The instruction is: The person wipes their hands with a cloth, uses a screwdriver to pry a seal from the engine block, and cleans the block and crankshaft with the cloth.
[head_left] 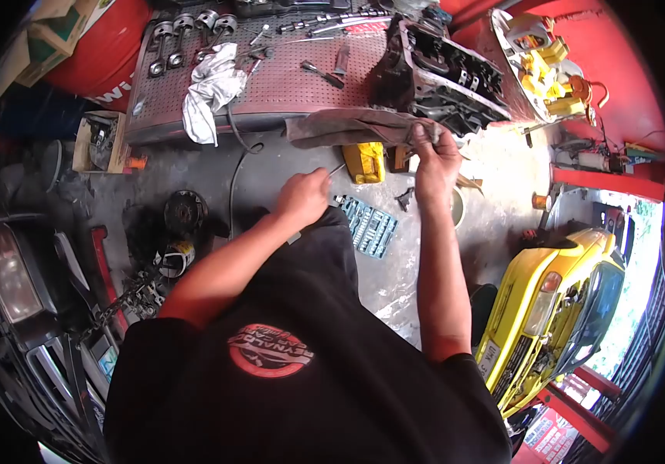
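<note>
My left hand [304, 197] is closed in a fist in front of my body, around a thin metal rod [337, 169] whose end sticks out toward the upper right. The rest of the rod is hidden in the fist. Farther forward, my right hand [434, 158] pinches one end of a long grey-brown rag [348, 127]. The rag stretches leftward along the front edge of the workbench [155, 127]. Just beyond my right hand, a dark engine block [448, 73] sits on the bench with its inside exposed.
Pistons with rods [180, 39], a white cloth [213, 89] and a ratchet-like tool [322, 74] lie on the bench. Below are a yellow container [364, 162] and a socket set [366, 226]. A yellow car [545, 309] stands right, a dark vehicle [23, 286] left.
</note>
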`<state>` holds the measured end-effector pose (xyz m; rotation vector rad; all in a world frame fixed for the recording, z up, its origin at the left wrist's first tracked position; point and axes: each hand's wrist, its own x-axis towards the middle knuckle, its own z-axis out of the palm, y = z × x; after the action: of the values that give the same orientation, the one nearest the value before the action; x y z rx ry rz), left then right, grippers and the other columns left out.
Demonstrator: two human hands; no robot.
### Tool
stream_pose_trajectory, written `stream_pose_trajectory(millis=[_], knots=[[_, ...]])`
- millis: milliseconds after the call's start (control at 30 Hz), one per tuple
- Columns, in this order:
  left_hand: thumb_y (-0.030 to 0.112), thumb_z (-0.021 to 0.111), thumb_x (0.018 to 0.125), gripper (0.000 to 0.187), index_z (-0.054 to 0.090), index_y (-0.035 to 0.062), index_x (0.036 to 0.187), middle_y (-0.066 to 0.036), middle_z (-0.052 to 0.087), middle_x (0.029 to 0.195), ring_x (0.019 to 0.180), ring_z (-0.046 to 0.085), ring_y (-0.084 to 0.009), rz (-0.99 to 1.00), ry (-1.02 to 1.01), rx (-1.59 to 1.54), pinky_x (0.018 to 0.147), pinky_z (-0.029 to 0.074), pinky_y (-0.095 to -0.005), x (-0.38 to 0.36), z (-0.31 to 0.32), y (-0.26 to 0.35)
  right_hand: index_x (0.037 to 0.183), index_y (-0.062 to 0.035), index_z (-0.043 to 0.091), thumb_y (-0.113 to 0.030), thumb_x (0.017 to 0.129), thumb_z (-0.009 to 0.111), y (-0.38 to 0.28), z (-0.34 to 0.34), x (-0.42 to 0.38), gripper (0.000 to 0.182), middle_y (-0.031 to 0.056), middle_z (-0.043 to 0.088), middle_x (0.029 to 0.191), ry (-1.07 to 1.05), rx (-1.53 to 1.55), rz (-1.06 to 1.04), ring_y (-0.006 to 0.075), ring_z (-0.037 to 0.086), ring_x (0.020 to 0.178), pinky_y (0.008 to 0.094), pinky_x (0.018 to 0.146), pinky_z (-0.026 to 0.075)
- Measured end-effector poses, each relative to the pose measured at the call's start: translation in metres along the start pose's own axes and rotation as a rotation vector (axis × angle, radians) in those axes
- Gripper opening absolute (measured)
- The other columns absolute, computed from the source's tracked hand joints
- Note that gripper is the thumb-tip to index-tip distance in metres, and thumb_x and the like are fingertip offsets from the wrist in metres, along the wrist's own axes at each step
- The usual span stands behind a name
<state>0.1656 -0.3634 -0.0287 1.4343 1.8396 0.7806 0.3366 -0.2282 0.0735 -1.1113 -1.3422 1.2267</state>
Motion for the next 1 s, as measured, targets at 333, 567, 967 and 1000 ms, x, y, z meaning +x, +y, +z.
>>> stream_pose_trajectory(millis=[333,567,967,1000], knots=[[0.018,0.061,0.096,0.015,0.066,0.0057,0.102,-0.026,0.066,0.087,0.087,0.064,-0.0474,-0.014,0.178,-0.270,0.072,0.051,-0.0501,0.096,0.018,0.026,0.110,-0.0044,0.070,-0.016,0.100,0.064,-0.014,0.007,0.046,0.017,0.0002,0.071,0.098,-0.155,-0.208,-0.080,0.0054,0.057,0.081,0.0220,0.073,0.046],[0.017,0.060,0.096,0.022,0.064,0.0110,0.117,-0.025,0.068,0.092,0.089,0.066,-0.0459,-0.054,0.179,-0.308,0.073,0.052,-0.0504,0.130,0.020,0.036,0.113,-0.0028,0.069,-0.017,0.100,0.064,0.000,-0.012,0.075,0.020,-0.0002,0.069,0.101,-0.117,-0.212,-0.004,0.0085,0.059,0.091,0.0259,0.083,0.048],[0.003,0.050,0.100,0.057,0.037,0.0124,0.154,-0.009,0.058,0.070,0.059,0.056,-0.0154,0.132,-0.285,-0.732,0.063,0.051,-0.0348,0.110,-0.037,0.062,0.103,-0.0025,0.071,-0.006,0.088,0.075,-0.012,-0.001,0.077,0.016,0.0083,0.066,0.084,-0.373,-0.665,-0.326,0.0183,0.064,0.076,0.0289,0.070,0.051],[0.003,0.051,0.100,0.054,0.041,0.0123,0.152,-0.010,0.060,0.073,0.059,0.057,-0.0163,0.143,-0.339,-0.722,0.063,0.051,-0.0353,0.117,-0.040,0.058,0.103,-0.0023,0.071,-0.007,0.089,0.074,-0.018,0.000,0.074,0.015,0.0090,0.065,0.082,-0.408,-0.739,-0.328,0.0228,0.064,0.072,0.0319,0.067,0.051]])
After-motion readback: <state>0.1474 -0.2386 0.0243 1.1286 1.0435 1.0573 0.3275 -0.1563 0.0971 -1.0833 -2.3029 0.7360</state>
